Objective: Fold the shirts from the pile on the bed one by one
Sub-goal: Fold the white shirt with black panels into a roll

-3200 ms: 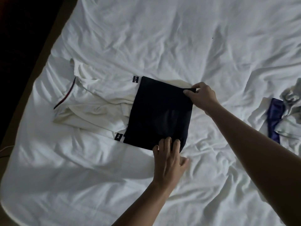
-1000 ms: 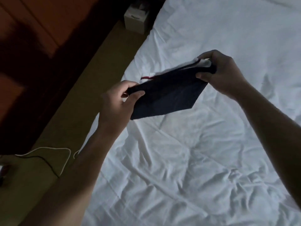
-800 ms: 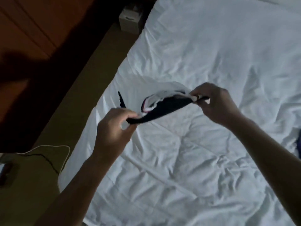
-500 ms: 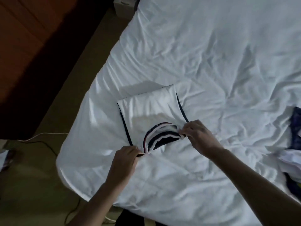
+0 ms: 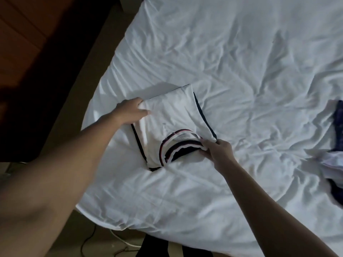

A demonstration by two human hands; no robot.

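Observation:
A folded white shirt (image 5: 172, 112) with navy side trim and a striped collar lies face up on the white bed (image 5: 241, 52), near its left corner. My left hand (image 5: 130, 110) grips the shirt's far left corner, thumb on top of the cloth. My right hand (image 5: 220, 154) pinches the near right edge of the shirt at the collar. The rest of the shirt pile (image 5: 332, 160), white and dark blue cloth, sits at the right edge of the view, partly cut off.
The bed's rounded corner ends just left of and below the folded shirt. Beyond it are a tan floor with white and dark cables (image 5: 118, 238), dark wooden furniture at the left, and a dark garment (image 5: 157, 247) at the bottom edge.
The folded shirt, lifted and turned over in the air a second ago, now lies collar-up on the bed. My left hand moved from the near left corner to the far left corner.

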